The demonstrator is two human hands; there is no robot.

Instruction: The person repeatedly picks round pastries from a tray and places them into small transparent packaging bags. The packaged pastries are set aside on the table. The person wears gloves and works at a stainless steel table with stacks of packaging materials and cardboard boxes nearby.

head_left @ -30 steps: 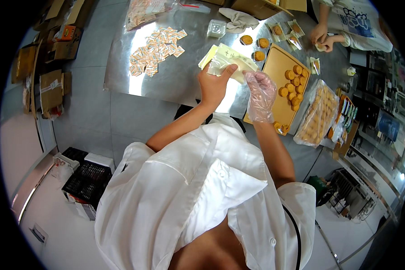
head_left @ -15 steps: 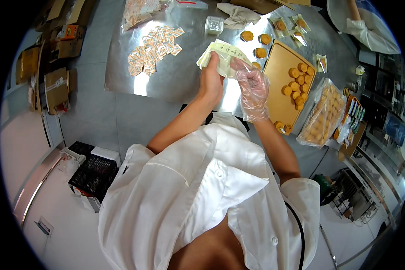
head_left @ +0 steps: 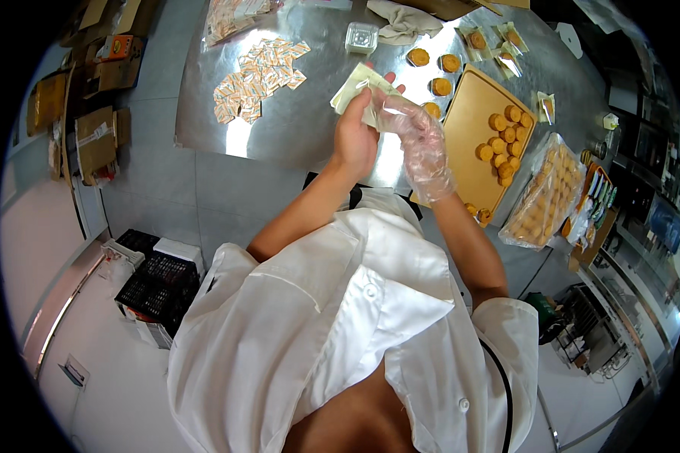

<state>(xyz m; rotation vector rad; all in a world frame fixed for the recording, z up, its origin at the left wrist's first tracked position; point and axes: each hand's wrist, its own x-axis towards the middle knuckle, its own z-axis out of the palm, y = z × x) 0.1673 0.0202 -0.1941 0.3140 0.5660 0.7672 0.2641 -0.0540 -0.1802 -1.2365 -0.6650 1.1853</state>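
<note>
Both hands are pinching a stack of pale clear bags (head_left: 363, 92): bare left hand (head_left: 355, 140) is clamping the stack's near edge, gloved right hand (head_left: 419, 143) is closing fingers on its right side. Stack is hovering above the steel table (head_left: 295, 128). Right of the grip, a wooden tray (head_left: 468, 162) is carrying round golden cakes (head_left: 502, 132). Left of it, small sachets (head_left: 257, 75) are lying scattered. Beyond it, a small clear box (head_left: 361, 36).

Operator wears a white short-sleeved chef jacket (head_left: 332, 325) with white buttons; right hand (head_left: 423, 147) wears a clear disposable plastic glove, left hand (head_left: 355, 140) ungloved.
</note>
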